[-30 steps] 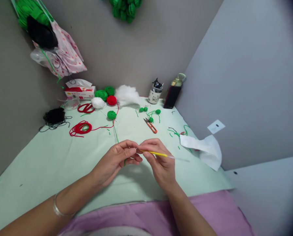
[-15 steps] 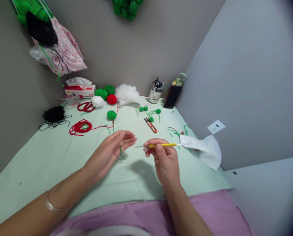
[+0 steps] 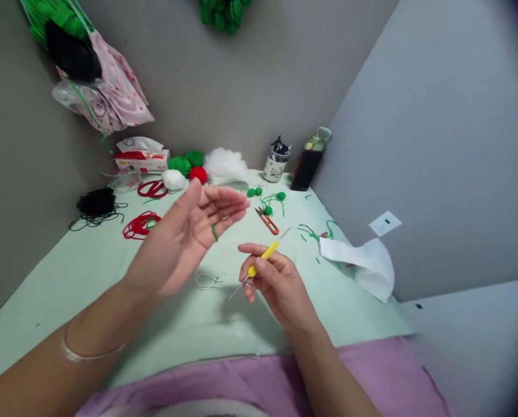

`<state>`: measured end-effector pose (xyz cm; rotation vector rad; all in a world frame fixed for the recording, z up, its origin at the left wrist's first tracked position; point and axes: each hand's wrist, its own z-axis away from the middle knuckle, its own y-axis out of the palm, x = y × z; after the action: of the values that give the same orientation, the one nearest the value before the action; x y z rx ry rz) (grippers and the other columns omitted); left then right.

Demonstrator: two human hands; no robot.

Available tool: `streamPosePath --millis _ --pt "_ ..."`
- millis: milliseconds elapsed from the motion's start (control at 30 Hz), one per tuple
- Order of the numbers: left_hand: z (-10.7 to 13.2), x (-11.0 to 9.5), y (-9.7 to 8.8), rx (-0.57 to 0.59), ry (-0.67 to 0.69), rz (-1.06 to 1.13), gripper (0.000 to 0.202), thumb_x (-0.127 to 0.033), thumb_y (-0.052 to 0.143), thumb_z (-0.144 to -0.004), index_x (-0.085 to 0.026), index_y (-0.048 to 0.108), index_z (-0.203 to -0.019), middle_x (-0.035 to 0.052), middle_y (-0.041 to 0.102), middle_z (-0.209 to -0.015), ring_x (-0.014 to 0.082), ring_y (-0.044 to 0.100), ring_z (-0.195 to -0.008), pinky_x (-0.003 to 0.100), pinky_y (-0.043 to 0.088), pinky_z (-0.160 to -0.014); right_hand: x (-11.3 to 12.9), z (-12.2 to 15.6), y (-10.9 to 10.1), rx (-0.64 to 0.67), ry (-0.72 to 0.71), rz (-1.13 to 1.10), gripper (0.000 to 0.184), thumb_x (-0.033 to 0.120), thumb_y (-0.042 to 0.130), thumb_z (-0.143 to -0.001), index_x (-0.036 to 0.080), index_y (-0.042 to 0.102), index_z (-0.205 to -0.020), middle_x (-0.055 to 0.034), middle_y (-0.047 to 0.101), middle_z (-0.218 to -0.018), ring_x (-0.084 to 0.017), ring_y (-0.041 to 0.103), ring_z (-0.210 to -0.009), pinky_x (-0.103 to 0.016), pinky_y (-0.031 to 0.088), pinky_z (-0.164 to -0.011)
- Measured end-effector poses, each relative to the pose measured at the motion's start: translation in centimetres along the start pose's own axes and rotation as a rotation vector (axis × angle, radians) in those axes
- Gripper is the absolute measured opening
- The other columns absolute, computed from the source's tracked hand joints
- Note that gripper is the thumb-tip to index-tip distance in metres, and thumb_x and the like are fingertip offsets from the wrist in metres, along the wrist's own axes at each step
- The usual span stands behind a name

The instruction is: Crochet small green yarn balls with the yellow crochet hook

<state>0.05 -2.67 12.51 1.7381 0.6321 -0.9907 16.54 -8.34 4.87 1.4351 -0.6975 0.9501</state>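
One hook (yellow) slants up rightwards.

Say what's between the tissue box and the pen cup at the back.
Head view: two green yarn balls, a white one in front of them, a red one, then white fluff.

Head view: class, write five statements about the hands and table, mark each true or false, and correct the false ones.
1. The right hand holds the yellow tool. True.
2. The left hand is clenched. False: it is open.
3. A green strand touches the left hand. True.
4. The snips stand in the cup. False: they lie on the table.
5. The bottle is left of the cup. False: it is right of it.
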Motion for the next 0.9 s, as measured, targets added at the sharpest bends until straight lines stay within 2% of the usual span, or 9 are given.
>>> streamPosePath --millis 133,233,300,367,433,533,633,800,900 --pt "1.6 2.8 -0.3 0.12 -0.111 -0.065 0.044 -0.06 0.064 -0.093 -0.021 0.078 -0.104 0.01 0.075 -0.115 0.0309 0.064 -0.123 0.038 0.057 -0.099 -0.7 -0.4 0.4 0.052 0.037 0.049 0.027 0.045 0.08 -0.084 0.019 0.074 -0.091 -0.0014 0.072 -0.075 -0.011 0.064 -0.056 -0.025 0.055 -0.053" --pt "2.7 3.6 -0.3 0.188 -0.227 -0.101 0.046 -0.065 0.068 -0.087 -0.025 0.076 -0.108 0.0101 0.074 -0.116 0.0331 0.067 -0.113 0.029 0.057 -0.061 -1.2 -0.5 0.4 0.124 0.06 0.106 0.029 0.045 0.08 -0.085 0.017 0.072 -0.078 -0.0022 0.071 -0.074 -0.012 0.066 -0.058 -0.025 0.055 -0.054" --pt "3.2 3.7 -0.4 0.228 -0.275 -0.118 0.045 -0.065 0.069 -0.086 -0.027 0.075 -0.108 0.0101 0.074 -0.116 0.0329 0.07 -0.105 0.028 0.053 -0.053 -1.3 -0.3 0.3 0.128 0.067 0.137 0.029 0.044 0.079 -0.086 0.017 0.072 -0.079 -0.0019 0.07 -0.074 -0.012 0.065 -0.057 -0.025 0.055 -0.053" --pt "3.2 3.6 -0.6 0.24 -0.266 -0.148 0.04 -0.061 0.069 -0.088 -0.026 0.075 -0.106 0.0096 0.074 -0.115 0.0326 0.07 -0.107 0.032 0.057 -0.063 -1.3 0.0 0.0 0.135 0.09 0.173 0.029 0.044 0.078 -0.087 0.017 0.072 -0.078 -0.002 0.07 -0.073 -0.012 0.065 -0.057 -0.025 0.054 -0.053" --pt "2.9 3.3 -1.0 0.225 -0.199 -0.168 0.033 -0.055 0.068 -0.091 -0.024 0.077 -0.101 0.0086 0.074 -0.114 0.0321 0.067 -0.118 0.037 0.059 -0.087 -1.2 0.3 -0.2 0.152 0.124 0.189 0.028 0.043 0.079 -0.086 0.016 0.072 -0.078 -0.0018 0.07 -0.071 -0.011 0.065 -0.055 -0.024 0.053 -0.052" --pt "2.0 2.5 -1.9 0.173 -0.034 -0.187 0.029 -0.047 0.063 -0.097 -0.023 0.078 -0.1 0.0074 0.073 -0.111 0.0302 0.063 -0.125 0.041 0.048 -0.111 -0.9 0.5 -0.5 0.173 0.166 0.162 0.026 0.04 0.08 -0.085 0.017 0.07 -0.079 -0.0008 0.071 -0.07 -0.01 0.064 -0.052 -0.022 0.051 -0.049" --pt "1.3 1.7 -3.1 0.095 0.081 -0.497 0.02 -0.04 0.067 -0.096 -0.025 0.078 -0.106 0.006 0.074 -0.114 0.0267 0.064 -0.12 0.036 0.049 -0.106 -0.4 0.5 -0.9 0.133 0.153 0.131 0.026 0.039 0.081 -0.084 0.017 0.07 -0.08 -0.0005 0.071 -0.069 -0.009 0.063 -0.049 -0.021 0.05 -0.048" --pt "1.0 1.9 -5.4 0.244 0.044 -0.92 0.026 -0.042 0.067 -0.094 -0.029 0.079 -0.113 0.006 0.077 -0.115 0.0277 0.068 -0.109 0.032 0.053 -0.085 0.5 0.3 -1.4 0.09 0.104 0.106 0.023 0.038 0.081 -0.084 0.018 0.07 -0.08 -0.0007 0.072 -0.068 -0.009 0.063 -0.048 -0.02 0.048 -0.045" --pt "-0.7 2.6 -8.1 0.229 0.113 -1.068 0.024 -0.043 0.064 -0.095 -0.027 0.078 -0.107 0.0065 0.078 -0.112 0.0273 0.069 -0.106 0.033 0.05 -0.09 1.0 0.4 -1.5 0.099 0.104 0.07 0.023 0.037 0.082 -0.083 0.018 0.07 -0.079 -0.0001 0.072 -0.067 -0.009 0.062 -0.046 -0.019 0.049 -0.044"
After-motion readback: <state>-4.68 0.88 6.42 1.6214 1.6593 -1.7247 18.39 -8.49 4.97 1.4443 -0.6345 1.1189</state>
